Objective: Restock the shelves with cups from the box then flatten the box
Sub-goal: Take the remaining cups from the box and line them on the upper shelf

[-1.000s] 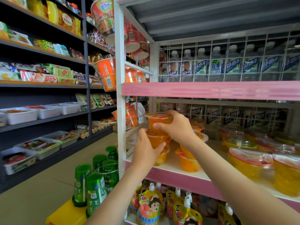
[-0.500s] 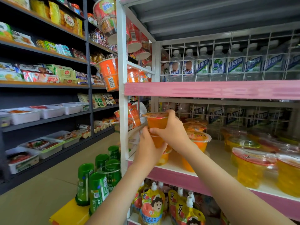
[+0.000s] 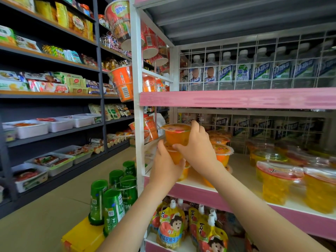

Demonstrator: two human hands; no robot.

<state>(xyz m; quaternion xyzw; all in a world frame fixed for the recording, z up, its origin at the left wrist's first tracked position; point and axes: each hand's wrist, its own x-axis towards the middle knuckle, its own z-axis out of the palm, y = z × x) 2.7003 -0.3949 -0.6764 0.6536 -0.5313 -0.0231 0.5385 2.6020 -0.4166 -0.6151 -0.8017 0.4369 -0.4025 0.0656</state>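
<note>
At the left end of the pink-edged shelf [image 3: 236, 192], the right hand [image 3: 197, 149] is gripping the top orange cup [image 3: 177, 134] while the left hand [image 3: 166, 168] is clasping the cup below [image 3: 173, 155]. Their lid print is unreadable. Beneath, a yellow pouch [image 3: 170, 228] is showing "99%".

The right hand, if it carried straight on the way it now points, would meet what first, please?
Likely nothing beyond the top orange cup the right hand already grips, stacked at the shelf's left end. Past it comes the white upright post, though depth is unclear.
</note>
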